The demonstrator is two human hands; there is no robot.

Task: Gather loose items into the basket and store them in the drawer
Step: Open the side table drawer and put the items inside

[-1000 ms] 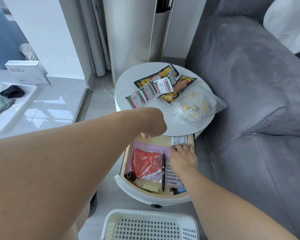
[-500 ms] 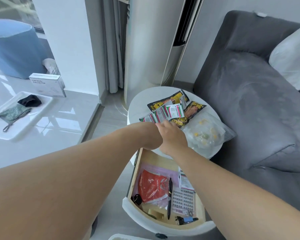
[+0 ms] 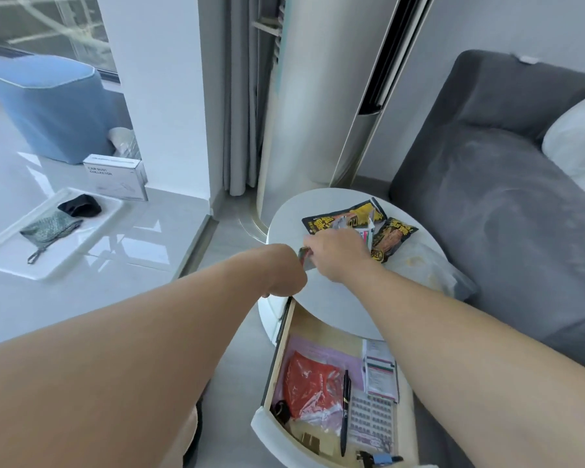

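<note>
Reading "CAR DUST COLLECTOR", white box (image 3: 115,177) sits on floor.

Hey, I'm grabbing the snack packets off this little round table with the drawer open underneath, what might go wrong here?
1. The right hand grips several overlapping sachets at once; one may slip out and fall.
2. The clear bag overhangs the round table edge by the sofa; a nudge from the arm could tip it off.
3. The open drawer juts out below both arms, so stepping in could bump it.

Round white table (image 3: 331,292) bears snack packets (image 3: 343,219) and perhaps a clear bag (image 3: 429,265).
</note>
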